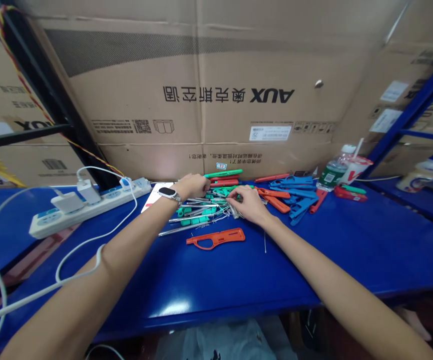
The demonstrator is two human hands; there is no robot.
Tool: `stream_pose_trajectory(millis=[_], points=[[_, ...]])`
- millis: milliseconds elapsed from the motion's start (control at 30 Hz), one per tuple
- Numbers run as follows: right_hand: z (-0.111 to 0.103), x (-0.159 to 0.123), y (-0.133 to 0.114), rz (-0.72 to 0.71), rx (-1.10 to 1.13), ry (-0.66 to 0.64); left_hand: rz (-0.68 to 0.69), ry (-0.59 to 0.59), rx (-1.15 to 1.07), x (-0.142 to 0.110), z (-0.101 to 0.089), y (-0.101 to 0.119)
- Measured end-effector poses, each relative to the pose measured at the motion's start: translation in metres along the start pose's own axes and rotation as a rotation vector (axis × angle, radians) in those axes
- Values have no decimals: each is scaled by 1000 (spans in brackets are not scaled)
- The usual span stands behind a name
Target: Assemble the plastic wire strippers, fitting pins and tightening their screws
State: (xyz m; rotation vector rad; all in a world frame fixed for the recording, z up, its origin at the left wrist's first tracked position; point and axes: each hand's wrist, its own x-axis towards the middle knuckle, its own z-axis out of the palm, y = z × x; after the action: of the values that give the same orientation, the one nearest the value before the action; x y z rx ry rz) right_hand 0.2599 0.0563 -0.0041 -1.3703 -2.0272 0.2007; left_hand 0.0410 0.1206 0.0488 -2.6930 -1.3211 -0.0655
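Both my hands reach into a pile of plastic tool handles and thin metal rods on a blue table [216, 285]. My left hand [193, 186], with a watch on its wrist, is curled over the green handles [195, 217] and metal rods [186, 220] at the pile's left side. My right hand [247, 204] pinches several small metal pins [234, 210] between thumb and fingers. An orange handle [216, 237] lies alone in front of the pile. Blue handles [295, 197] and red ones [272, 197] lie to the right.
A white power strip [84, 204] with chargers and white cables [88, 240] sits at the left. A plastic bottle [334, 172] and a cup with a straw [355, 167] stand at the right. Large cardboard boxes [216, 90] wall the back. Blue shelf posts [415, 107] rise at right.
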Motion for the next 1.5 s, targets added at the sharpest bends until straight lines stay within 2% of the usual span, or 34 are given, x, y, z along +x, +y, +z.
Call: stream_pose_trajectory(millis=[167, 500, 667, 833, 1033, 1200, 1333, 1500], points=[[-2, 1, 3, 18, 17, 35, 30, 102, 4, -7, -9, 2], [0, -6, -3, 24, 84, 116, 77, 476, -110, -38, -25, 16], [1, -10, -10, -16, 296, 128, 72, 639, -180, -49, -31, 22], [-1, -13, -17, -49, 427, 179, 116, 763, -303, -62, -26, 24], [-5, -17, -20, -102, 532, 108, 117, 753, -410, -89, -13, 32], [-18, -26, -22, -123, 390, -19, 116, 589, -414, -115, -9, 35], [-22, -35, -30, -159, 473, -147, 63, 514, -420, -130, -4, 38], [-13, -43, -40, -141, 382, -115, -18, 463, -433, -142, 5, 42]])
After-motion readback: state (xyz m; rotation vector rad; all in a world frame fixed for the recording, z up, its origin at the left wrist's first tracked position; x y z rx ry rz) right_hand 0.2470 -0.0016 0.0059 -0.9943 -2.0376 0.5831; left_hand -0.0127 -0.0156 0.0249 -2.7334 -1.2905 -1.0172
